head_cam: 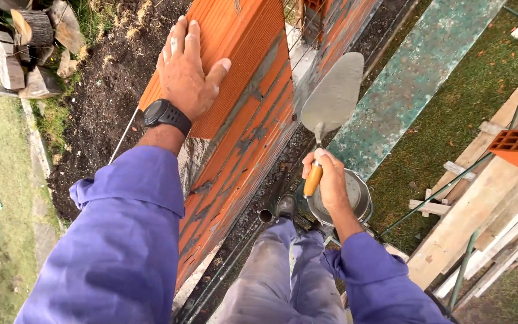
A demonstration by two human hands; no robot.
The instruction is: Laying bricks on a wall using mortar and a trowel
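Top brick [235,66] on the wall [241,162] is pressed by the left hand [184,72], fingers spread flat. Trowel [331,105] is gripped at the handle by the right hand [331,180], above the bucket [358,198]. Risk: brick could be shifted off line if pushed unevenly.

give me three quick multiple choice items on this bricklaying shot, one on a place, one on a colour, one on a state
1. Where does the left hand rest?
A. flat on the top orange brick of the wall
B. on the metal bucket
C. on the wooden planks

2. What colour is the handle of the trowel?
A. blue
B. orange
C. black

3. What is the state of the right hand?
A. open and empty
B. fingers closed around the trowel handle
C. resting on the knee

Answers: 1 A, the palm lies spread on the brick's ribbed face. 2 B, the orange grip shows at the fist. 3 B, the fist wraps the handle, blade pointing up.
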